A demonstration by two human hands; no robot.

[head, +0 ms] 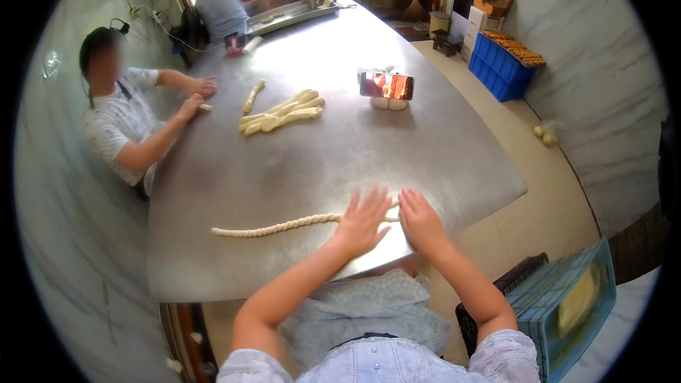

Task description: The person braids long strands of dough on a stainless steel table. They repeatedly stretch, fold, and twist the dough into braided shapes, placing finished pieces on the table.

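Note:
A long twisted rope of dough lies across the near part of the metal table. Its right part forks into two strands under my hands. My left hand rests flat over the strands, fingers spread and slightly blurred. Close beside it on the right, my right hand lies palm down over the strand ends, its fingers nearly together. What is beneath both palms is hidden. Farther off lie a pile of thick dough strips and one separate dough strip.
A phone stands propped on the table. At the left edge a co-worker handles a small dough piece; another person is at the far end, near a metal tray. Crates stand at the lower right, a blue bin behind.

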